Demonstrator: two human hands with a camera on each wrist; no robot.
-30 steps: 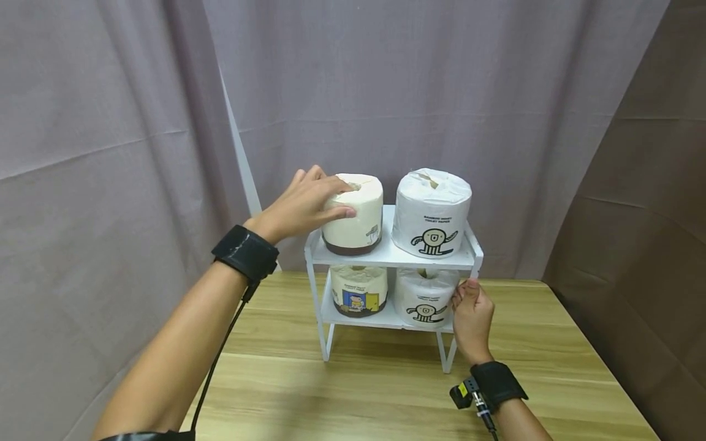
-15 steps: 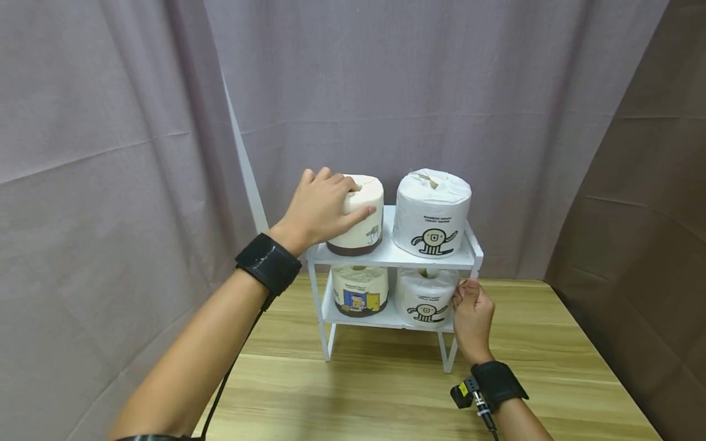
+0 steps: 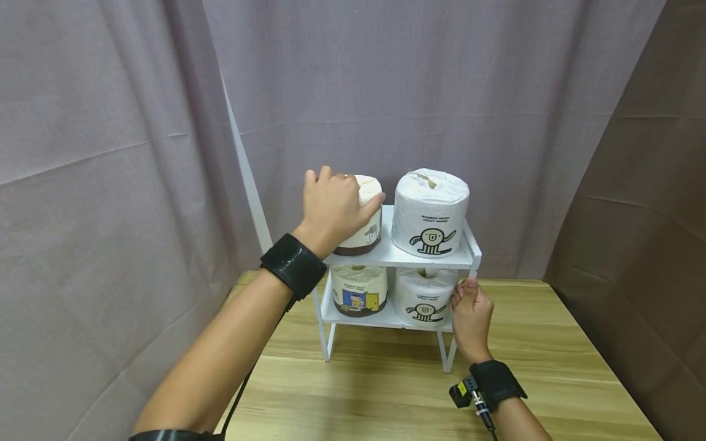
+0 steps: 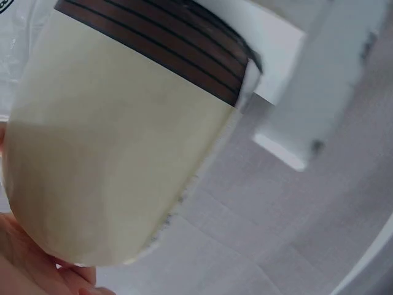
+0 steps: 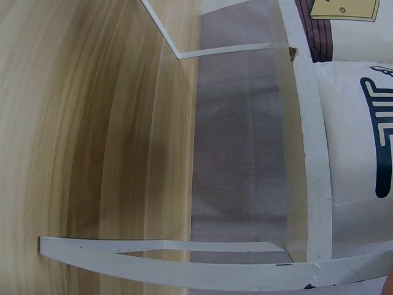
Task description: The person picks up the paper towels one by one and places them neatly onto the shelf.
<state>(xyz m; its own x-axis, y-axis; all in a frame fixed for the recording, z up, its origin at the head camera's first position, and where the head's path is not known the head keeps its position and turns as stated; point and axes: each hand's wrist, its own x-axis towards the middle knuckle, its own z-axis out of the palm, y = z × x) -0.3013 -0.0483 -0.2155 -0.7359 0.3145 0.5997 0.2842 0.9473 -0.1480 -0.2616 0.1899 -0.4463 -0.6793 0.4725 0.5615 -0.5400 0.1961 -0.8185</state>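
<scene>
A cream toilet roll (image 3: pixel 372 234) with a brown bottom band stands at the left of the upper shelf of a small white rack (image 3: pixel 408 264). My left hand (image 3: pixel 333 205) grips it from above, thumb across its front. In the left wrist view this roll (image 4: pixel 116 141) fills the middle, with fingers (image 4: pixel 27 264) at its top end. A white wrapped toilet roll (image 3: pixel 432 211) with a cartoon figure stands beside it. At the rack's right side, my right hand (image 3: pixel 473 318) holds the upright; only a sliver of that hand shows in the right wrist view.
On the lower shelf stand a cream roll (image 3: pixel 360 294) with a blue and yellow picture and a white roll (image 3: pixel 423 297). The rack's thin legs (image 5: pixel 184 261) rest on a wooden table (image 3: pixel 386 398). Grey curtains (image 3: pixel 342 79) hang behind and at the left.
My left hand has moved to the right and turned over the upper cream roll, covering more of its top and front. The right hand stays on the rack.
</scene>
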